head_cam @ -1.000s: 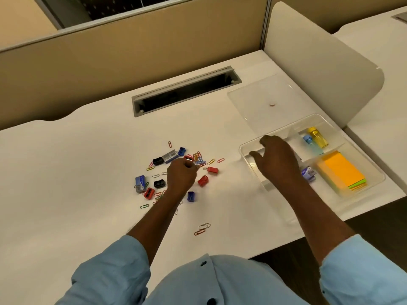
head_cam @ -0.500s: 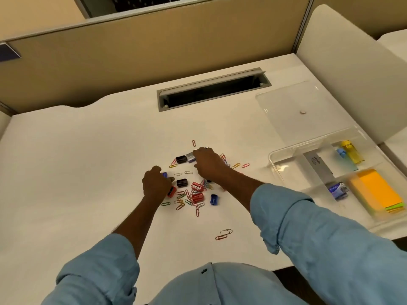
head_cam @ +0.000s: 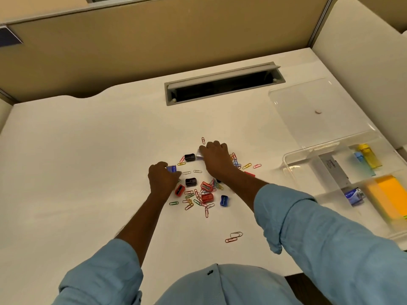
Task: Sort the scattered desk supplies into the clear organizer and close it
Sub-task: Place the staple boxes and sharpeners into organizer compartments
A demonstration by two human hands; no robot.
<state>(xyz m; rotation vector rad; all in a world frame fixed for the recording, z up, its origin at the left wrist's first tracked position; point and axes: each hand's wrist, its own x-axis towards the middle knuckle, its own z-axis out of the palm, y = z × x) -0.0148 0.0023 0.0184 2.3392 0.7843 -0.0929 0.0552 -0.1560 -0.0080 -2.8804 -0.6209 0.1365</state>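
A white desk (head_cam: 88, 150) is seen from above by the person working at it. At its right edge sits the clear organizer (head_cam: 293, 157), open, with its lid (head_cam: 308, 115) lying flat just behind it. Orange sticky notes (head_cam: 387, 194) and a few other items already sit in its compartments.

The scattered pile lies mid-desk, well apart from the organizer. It holds red, black and blue sharpeners (head_cam: 191, 182) among many coloured paper clips (head_cam: 189, 203).

Both hands are down in the pile. The left hand (head_cam: 161, 180) is curled round a small blue box (head_cam: 171, 168) at the pile's left edge. The right hand (head_cam: 214, 157) has its fingers curled onto a small pale box (head_cam: 199, 154) at the far edge.

To do this step well, each hand should probably grip its box firmly by the sides. Lifting straight up would keep the clips from being dragged along. Both boxes could go in the compartment that already holds a similar box (head_cam: 353, 195). The loose clips are probably best left until last.
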